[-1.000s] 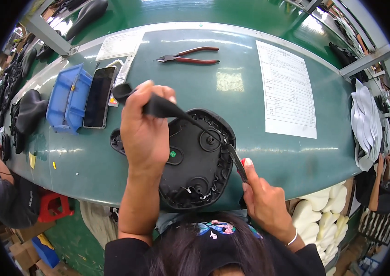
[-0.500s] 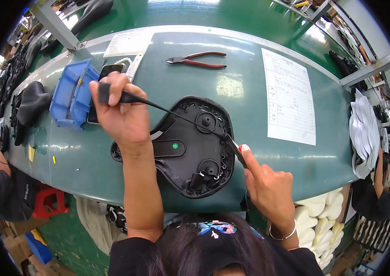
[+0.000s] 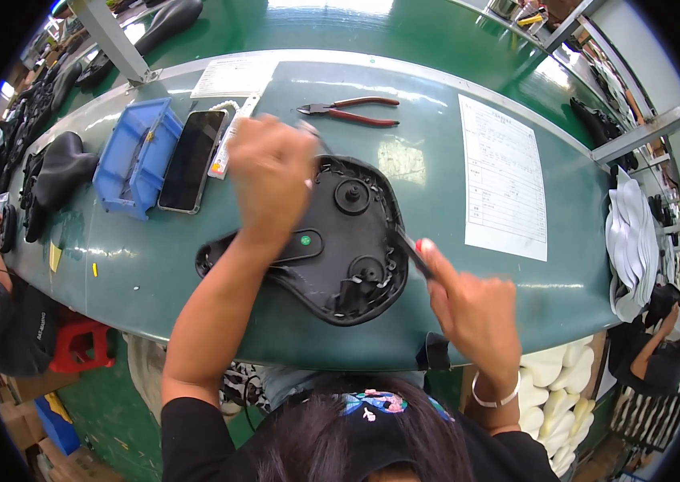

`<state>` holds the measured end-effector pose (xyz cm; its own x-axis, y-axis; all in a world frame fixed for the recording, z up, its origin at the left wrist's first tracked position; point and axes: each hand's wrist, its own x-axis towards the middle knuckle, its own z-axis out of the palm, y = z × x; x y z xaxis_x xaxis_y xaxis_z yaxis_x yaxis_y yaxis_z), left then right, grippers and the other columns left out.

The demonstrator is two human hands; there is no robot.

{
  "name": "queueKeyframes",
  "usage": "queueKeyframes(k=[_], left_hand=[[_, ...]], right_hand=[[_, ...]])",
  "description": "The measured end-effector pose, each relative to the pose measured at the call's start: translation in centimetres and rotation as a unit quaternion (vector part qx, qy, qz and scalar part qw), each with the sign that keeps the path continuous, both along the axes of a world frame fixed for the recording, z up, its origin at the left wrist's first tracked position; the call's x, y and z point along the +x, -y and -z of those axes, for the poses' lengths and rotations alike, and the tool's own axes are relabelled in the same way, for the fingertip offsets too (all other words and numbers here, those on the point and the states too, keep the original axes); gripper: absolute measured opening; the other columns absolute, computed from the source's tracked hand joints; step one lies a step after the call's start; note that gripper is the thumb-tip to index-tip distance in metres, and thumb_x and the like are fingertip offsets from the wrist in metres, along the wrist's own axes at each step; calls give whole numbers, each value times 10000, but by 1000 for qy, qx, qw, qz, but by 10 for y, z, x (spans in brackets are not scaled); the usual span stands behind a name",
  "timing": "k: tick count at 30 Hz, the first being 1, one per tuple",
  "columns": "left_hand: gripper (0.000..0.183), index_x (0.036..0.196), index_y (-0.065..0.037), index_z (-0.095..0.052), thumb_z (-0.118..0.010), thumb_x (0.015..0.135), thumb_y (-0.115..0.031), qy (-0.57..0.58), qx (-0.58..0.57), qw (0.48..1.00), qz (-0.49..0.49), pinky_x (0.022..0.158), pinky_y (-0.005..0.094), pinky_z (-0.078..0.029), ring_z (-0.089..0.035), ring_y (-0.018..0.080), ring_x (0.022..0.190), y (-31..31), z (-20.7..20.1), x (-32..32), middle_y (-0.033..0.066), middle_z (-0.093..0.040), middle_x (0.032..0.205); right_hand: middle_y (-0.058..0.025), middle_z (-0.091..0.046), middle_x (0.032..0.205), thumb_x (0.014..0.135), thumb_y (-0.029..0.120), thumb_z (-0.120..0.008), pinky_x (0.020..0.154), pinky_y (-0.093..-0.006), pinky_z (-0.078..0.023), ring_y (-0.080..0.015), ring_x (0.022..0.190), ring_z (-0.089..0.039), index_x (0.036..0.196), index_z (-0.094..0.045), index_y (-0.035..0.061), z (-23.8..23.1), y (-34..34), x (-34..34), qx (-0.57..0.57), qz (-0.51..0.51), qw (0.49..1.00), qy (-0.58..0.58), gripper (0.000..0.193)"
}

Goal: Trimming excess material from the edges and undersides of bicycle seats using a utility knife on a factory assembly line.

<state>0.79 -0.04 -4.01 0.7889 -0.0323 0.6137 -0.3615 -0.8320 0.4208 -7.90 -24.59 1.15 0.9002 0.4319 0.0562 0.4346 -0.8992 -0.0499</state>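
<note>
A black bicycle saddle (image 3: 332,265) lies underside up on the green table, its rounded wide end to the right and its narrow nose to the left. My left hand (image 3: 269,173) is blurred by motion and closed above the saddle's far left side. A thin dark strip (image 3: 322,143) shows between its fingers and the saddle's far rim; the rest is hidden. Wrapped around a slim dark tool (image 3: 414,252), my right hand (image 3: 475,313) is at the saddle's right side. The tool's narrow end touches the right rim; whether it is a blade cannot be seen.
Red-handled cutting pliers (image 3: 352,111) lie beyond the saddle. To the left are a blue plastic bin (image 3: 138,157), a phone (image 3: 193,161) and another black saddle (image 3: 65,172). A printed sheet (image 3: 504,177) lies right; white pads (image 3: 629,241) are stacked at the edge. People sit on both sides.
My left hand has moved right and lower over the saddle, and the long strip stretched to the tool no longer shows. The phone is uncovered. My right hand stays near the right rim.
</note>
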Motion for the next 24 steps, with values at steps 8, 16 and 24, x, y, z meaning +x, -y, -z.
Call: queueKeyframes(k=[8,16,24], left_hand=[[446,1093,-4,-668,-422,990,-362,-334,-706,617,91,1094,341,-261,-470,205,1223,-7,-5,-58,131,-551,1296],[607,501,-86,-557,-331,999,-349,-101,-507,789,332,879,364,-363,-503,262,925,-58,-43,-109,55,-623,642],[363,839,1,-563,-363,997,-258,-91,-657,642,385,624,209,-446,-516,117,626,-120,-57,-61,42,-542,682]], right_hand=[[-58,-582,611,824,167,-617,505,-382,-407,-258,537,-569,1248,-594,305,-15,32,60,-22,-107,994,-26,446],[-12,-521,575,844,179,-631,551,-331,-363,-194,483,-483,1254,-577,329,-23,27,72,-70,-231,970,-22,440],[-32,-473,550,786,139,-650,492,-366,-316,-231,453,-427,1302,-555,238,-29,31,-19,-93,-48,993,-53,534]])
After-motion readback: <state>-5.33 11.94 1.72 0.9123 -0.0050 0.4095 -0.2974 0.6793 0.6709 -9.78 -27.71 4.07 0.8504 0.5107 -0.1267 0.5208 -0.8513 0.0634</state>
